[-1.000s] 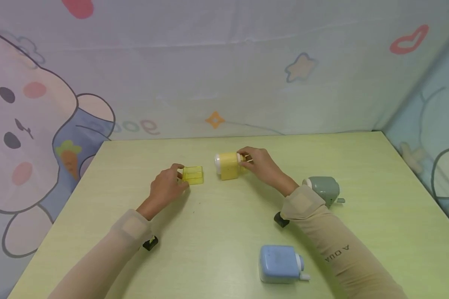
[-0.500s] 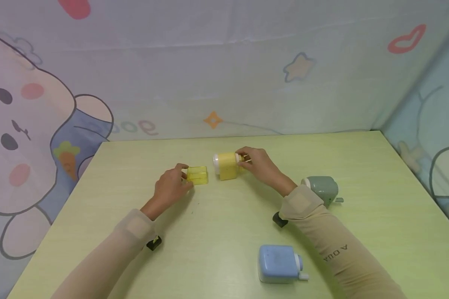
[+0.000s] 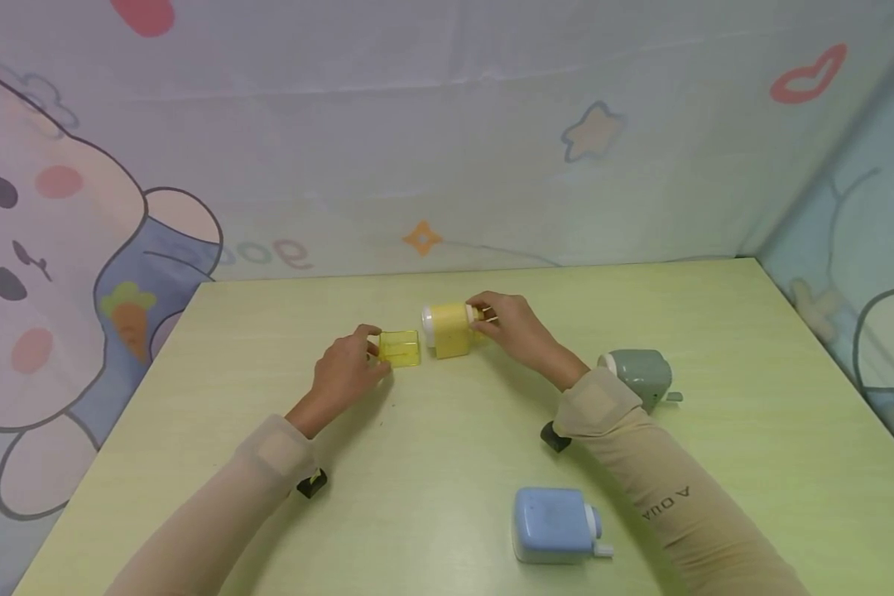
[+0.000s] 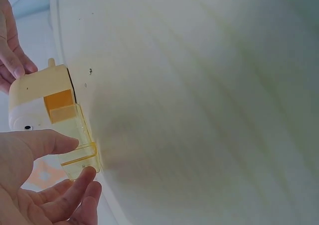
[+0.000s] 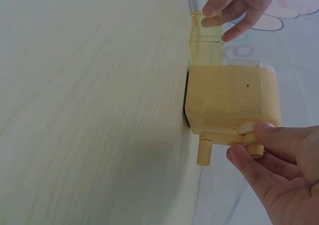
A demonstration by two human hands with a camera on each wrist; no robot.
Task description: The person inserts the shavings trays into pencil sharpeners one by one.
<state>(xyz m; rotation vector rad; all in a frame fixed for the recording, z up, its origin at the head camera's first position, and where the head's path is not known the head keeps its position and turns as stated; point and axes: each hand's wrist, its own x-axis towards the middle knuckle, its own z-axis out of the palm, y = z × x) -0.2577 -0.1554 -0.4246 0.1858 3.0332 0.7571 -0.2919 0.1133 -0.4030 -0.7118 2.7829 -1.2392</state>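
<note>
A yellow hand-crank pencil sharpener (image 3: 449, 329) with a white front stands toward the back of the table. My right hand (image 3: 517, 333) pinches its crank end; in the right wrist view the thumb and fingers (image 5: 271, 175) are at the crank hub, with the crank handle (image 5: 204, 152) hanging beside them. My left hand (image 3: 346, 370) holds a transparent yellow shavings drawer (image 3: 400, 348) between thumb and fingers, just left of the sharpener. In the left wrist view the drawer's far end (image 4: 65, 114) overlaps the orange opening (image 4: 59, 104) in the sharpener's front.
A grey-green crank sharpener (image 3: 643, 375) stands to the right, behind my right forearm. Nearer the front is a blue crank sharpener (image 3: 554, 526) with a white handle. A printed cloth (image 3: 492, 165) hangs along the back edge of the table (image 3: 417, 480).
My left hand has moved right with the shavings drawer, bringing it closer to the yellow sharpener. My right hand keeps its grip at the crank end, and the other sharpeners stay put.
</note>
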